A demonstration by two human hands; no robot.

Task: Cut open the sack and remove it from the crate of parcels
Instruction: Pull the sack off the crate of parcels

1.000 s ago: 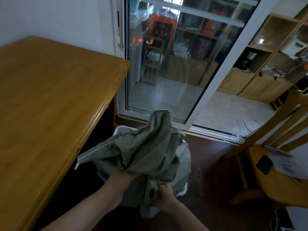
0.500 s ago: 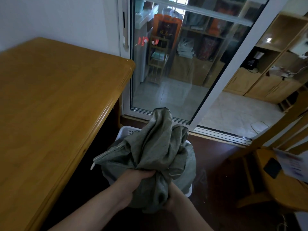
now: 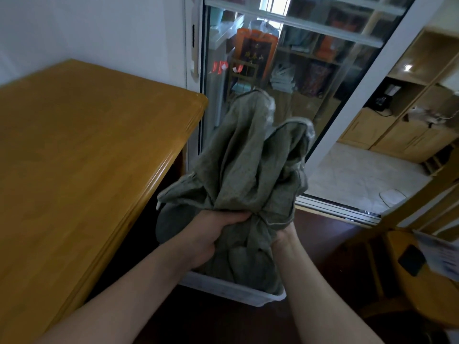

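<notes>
Sack (image 3: 238,170) bunched above crate (image 3: 236,291)

Writing shows only behind the glass door (image 3: 327,115): pale characters run down the dark panel of an orange bag (image 3: 255,45), too blurred to read, and red marks (image 3: 219,67) sit on the pane nearby. The grey-green sack is gathered into a bunch, its loose ends standing up before the door and its lower part hanging into the white crate on the dark floor. The left hand (image 3: 211,233) curls its fingers tight round the gathered cloth. The right hand (image 3: 283,235) grips it just beside, mostly hidden by folds. A wooden table (image 3: 87,157) stands close on the crate's left. A wooden chair (image 3: 402,294) on the right carries a dark flat object (image 3: 412,260) and a printed sheet (image 3: 440,256)
</notes>
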